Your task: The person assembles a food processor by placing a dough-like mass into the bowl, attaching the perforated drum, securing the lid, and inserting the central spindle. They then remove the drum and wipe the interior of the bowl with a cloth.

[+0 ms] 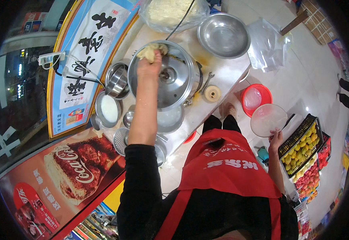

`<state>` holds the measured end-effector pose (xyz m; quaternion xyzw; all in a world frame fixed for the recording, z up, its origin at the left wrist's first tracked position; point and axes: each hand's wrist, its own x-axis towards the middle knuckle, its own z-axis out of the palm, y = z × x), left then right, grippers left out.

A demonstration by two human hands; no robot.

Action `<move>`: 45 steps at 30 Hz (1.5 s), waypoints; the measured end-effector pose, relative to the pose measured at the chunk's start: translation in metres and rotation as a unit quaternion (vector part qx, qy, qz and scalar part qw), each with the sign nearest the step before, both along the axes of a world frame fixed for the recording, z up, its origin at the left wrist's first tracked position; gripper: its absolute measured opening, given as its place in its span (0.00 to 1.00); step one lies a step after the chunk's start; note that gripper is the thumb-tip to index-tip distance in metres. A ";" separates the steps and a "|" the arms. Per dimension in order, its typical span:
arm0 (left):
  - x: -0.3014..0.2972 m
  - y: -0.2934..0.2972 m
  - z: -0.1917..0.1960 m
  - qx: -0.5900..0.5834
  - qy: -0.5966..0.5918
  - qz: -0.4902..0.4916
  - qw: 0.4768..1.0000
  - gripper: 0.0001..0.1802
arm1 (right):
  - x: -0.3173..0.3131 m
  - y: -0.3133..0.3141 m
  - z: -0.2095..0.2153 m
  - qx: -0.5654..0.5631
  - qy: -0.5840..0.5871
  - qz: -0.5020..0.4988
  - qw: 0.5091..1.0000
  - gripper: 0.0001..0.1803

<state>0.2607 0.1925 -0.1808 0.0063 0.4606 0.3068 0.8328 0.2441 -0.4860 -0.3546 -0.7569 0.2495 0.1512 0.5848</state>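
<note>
At upper centre we see one steel machine drum [174,80], our left hand [148,66] at its rim closed on one pale lump, probably dough [152,51]. At right, our right hand [275,138] grips one clear plastic lid [268,119].

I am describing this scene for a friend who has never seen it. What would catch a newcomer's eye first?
First, the left hand pressing a pale lump of dough at the rim of the big steel machine bowl on the counter. Next, the red apron at lower centre, and the right hand holding a clear round lid near the red basin.
</note>
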 end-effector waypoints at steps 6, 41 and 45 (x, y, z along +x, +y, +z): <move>0.010 -0.058 0.018 0.168 0.086 -0.139 0.972 0.15 | -0.013 -0.007 -0.003 -0.016 -0.025 0.015 0.999 0.12; -0.066 -0.069 0.003 0.325 0.195 -0.769 0.515 0.17 | -0.050 -0.034 -0.017 -0.080 -0.041 0.040 0.995 0.12; -0.042 -0.084 0.016 0.243 0.154 -0.535 0.794 0.16 | -0.035 -0.019 -0.013 -0.076 -0.036 0.060 0.995 0.12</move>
